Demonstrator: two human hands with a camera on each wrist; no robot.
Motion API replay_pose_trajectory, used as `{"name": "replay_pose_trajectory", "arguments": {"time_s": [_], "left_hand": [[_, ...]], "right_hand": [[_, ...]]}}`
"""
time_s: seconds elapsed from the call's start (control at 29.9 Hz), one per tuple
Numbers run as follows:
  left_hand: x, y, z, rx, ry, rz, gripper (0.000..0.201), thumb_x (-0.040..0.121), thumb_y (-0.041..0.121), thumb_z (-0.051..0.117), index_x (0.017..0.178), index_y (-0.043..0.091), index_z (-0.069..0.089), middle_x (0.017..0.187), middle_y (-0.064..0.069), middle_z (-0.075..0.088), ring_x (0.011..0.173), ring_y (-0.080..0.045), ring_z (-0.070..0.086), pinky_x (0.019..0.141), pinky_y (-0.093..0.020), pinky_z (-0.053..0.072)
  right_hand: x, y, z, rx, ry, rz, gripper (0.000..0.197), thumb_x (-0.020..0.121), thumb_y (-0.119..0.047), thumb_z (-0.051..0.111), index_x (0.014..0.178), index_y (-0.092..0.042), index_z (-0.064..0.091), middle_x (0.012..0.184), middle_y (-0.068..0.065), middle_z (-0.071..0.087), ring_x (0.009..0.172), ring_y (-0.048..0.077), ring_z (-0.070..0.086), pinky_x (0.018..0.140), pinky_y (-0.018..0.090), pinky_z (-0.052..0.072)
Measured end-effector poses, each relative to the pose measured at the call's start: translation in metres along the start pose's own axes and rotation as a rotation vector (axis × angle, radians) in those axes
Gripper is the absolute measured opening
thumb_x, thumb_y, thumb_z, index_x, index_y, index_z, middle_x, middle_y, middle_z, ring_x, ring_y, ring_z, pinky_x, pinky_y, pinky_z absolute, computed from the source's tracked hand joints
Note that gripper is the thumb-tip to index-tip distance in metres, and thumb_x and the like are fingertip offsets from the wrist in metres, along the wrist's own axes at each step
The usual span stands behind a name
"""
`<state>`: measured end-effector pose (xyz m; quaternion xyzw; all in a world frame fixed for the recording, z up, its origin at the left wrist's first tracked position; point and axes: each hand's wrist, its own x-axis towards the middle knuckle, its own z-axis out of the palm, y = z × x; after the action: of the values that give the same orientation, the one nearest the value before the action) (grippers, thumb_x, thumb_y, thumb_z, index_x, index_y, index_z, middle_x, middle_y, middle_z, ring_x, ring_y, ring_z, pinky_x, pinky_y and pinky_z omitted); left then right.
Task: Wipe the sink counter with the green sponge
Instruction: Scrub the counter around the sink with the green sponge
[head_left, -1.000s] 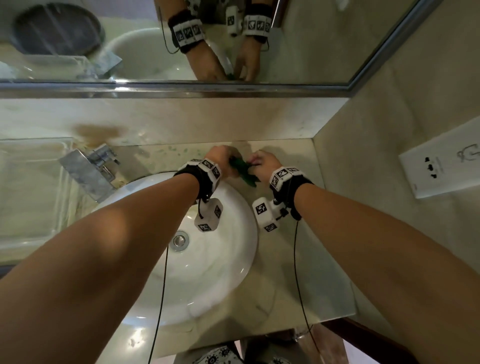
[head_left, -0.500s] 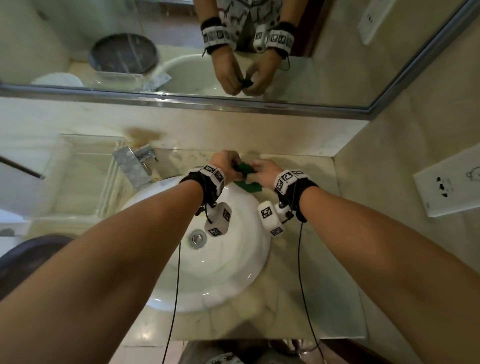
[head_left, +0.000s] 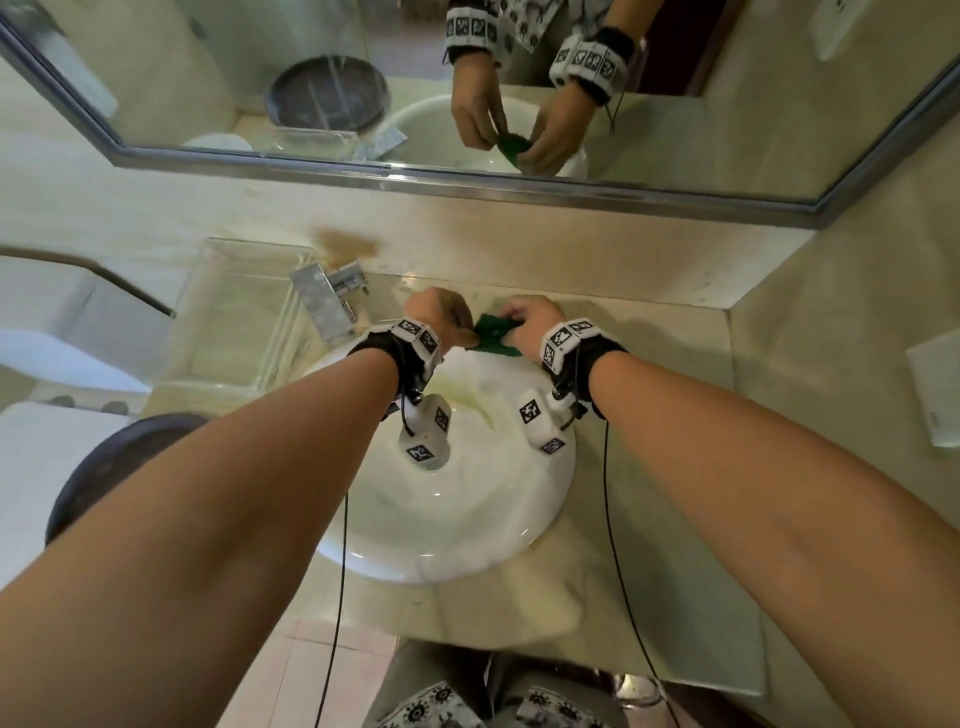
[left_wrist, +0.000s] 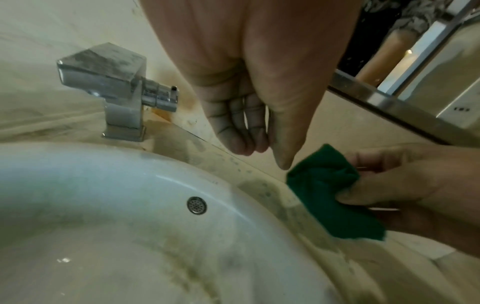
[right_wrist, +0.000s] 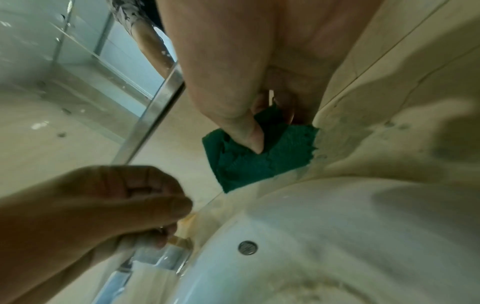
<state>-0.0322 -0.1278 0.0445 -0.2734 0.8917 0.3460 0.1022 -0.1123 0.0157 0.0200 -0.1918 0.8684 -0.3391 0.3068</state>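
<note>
The dark green sponge (head_left: 491, 335) (left_wrist: 324, 185) (right_wrist: 259, 164) is crumpled above the back rim of the white sink (head_left: 467, 509), just over the beige marble counter (head_left: 649, 364). My right hand (head_left: 514, 325) (right_wrist: 270, 131) grips it, the thumb pressed into its top. The left hand (head_left: 457, 325) (left_wrist: 265, 156) hovers just left of the sponge with fingers curled and holds nothing. Its thumb tip is close to the sponge's corner. In the right wrist view the left hand (right_wrist: 130, 195) looks like a loose fist.
A chrome faucet (head_left: 324, 296) (left_wrist: 116, 92) stands left of my hands. A clear glass tray (head_left: 234, 312) lies further left. The mirror (head_left: 675, 145) runs along the back wall. A white wall socket plate (head_left: 935, 389) is on the right wall. The counter is spotted and stained.
Both hands held the sponge before; now the left hand has let go and only the right hand holds it. The view has tilted, showing more of the mirror.
</note>
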Motion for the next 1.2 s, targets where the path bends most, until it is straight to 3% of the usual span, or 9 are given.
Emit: {"name": "replay_pose_trajectory", "arguments": {"time_s": [0.07,0.2,0.33,0.43,0.57,0.63,0.84,1.0,1.2], "left_hand": [[0.005,-0.012,-0.002,0.083,-0.007,-0.026,0.02,0.074,0.018,0.084,0.086,0.01,0.072,0.084,-0.006,0.069,0.075,-0.023,0.068,0.066,-0.029,0.056],[0.02,-0.04,-0.004,0.255,-0.033,-0.059,0.039,0.079,0.035,0.077,0.108,0.01,0.065,0.106,-0.009,0.069,0.095,-0.026,0.065,0.08,-0.031,0.053],[0.039,-0.052,0.002,0.407,-0.071,-0.081,0.058,0.083,0.042,0.072,0.126,0.006,0.054,0.123,-0.014,0.056,0.111,-0.031,0.055,0.092,-0.036,0.047],[0.055,-0.059,0.008,0.458,-0.11,-0.098,0.069,0.082,0.048,0.071,0.132,0.008,0.047,0.131,-0.015,0.049,0.117,-0.034,0.05,0.094,-0.041,0.045],[0.074,-0.067,0.013,0.546,-0.129,-0.122,0.085,0.08,0.059,0.068,0.14,0.006,0.038,0.14,-0.017,0.04,0.127,-0.039,0.04,0.101,-0.047,0.039],[0.082,-0.072,0.016,0.57,-0.129,-0.144,0.092,0.078,0.064,0.066,0.141,0.004,0.036,0.141,-0.019,0.038,0.127,-0.04,0.039,0.104,-0.048,0.036],[0.104,-0.096,0.027,0.587,-0.171,-0.227,0.121,0.068,0.08,0.06,0.151,0.003,0.018,0.155,-0.022,0.016,0.14,-0.045,0.021,0.117,-0.053,0.018],[0.106,-0.099,0.028,0.587,-0.18,-0.236,0.126,0.068,0.081,0.06,0.152,0.002,0.01,0.158,-0.024,0.01,0.143,-0.043,0.016,0.116,-0.051,0.015],[0.117,-0.111,0.03,0.576,-0.187,-0.234,0.133,0.058,0.088,0.059,0.153,0.008,0.011,0.157,-0.023,0.011,0.144,-0.046,0.01,0.115,-0.06,0.012]], "right_hand": [[0.002,0.009,-0.006,-0.071,0.073,0.047,0.025,0.079,-0.004,0.06,0.094,-0.023,0.066,0.099,0.005,0.069,0.089,0.025,0.064,0.075,0.027,0.052],[0.005,0.025,-0.018,-0.092,0.115,0.139,0.033,0.083,-0.009,0.059,0.114,-0.019,0.064,0.114,0.008,0.067,0.098,0.028,0.064,0.087,0.035,0.055],[0.013,0.041,-0.02,-0.16,0.147,0.253,0.039,0.087,-0.012,0.056,0.125,-0.015,0.06,0.121,0.012,0.065,0.102,0.029,0.062,0.089,0.029,0.051],[0.019,0.053,-0.017,-0.159,0.163,0.34,0.042,0.089,-0.012,0.054,0.131,-0.01,0.056,0.131,0.014,0.059,0.116,0.032,0.058,0.101,0.033,0.047],[0.033,0.072,-0.008,-0.104,0.292,0.389,0.042,0.09,-0.012,0.053,0.132,-0.015,0.056,0.128,0.011,0.06,0.118,0.032,0.056,0.103,0.029,0.043],[0.041,0.082,-0.004,-0.166,0.351,0.394,0.043,0.087,-0.011,0.051,0.129,-0.018,0.057,0.121,0.015,0.058,0.114,0.037,0.055,0.101,0.038,0.046],[0.056,0.083,0.014,-0.326,0.24,0.445,0.044,0.093,-0.037,0.049,0.133,-0.019,0.051,0.129,0.018,0.045,0.114,0.042,0.049,0.099,0.044,0.046],[0.063,0.089,0.021,-0.382,0.248,0.415,0.046,0.092,-0.035,0.05,0.136,-0.023,0.045,0.137,0.014,0.036,0.12,0.042,0.043,0.1,0.046,0.045],[0.077,0.084,0.021,-0.494,0.18,0.403,0.052,0.098,-0.035,0.04,0.147,-0.021,0.032,0.147,0.013,0.026,0.117,0.04,0.046,0.1,0.038,0.044]]}}
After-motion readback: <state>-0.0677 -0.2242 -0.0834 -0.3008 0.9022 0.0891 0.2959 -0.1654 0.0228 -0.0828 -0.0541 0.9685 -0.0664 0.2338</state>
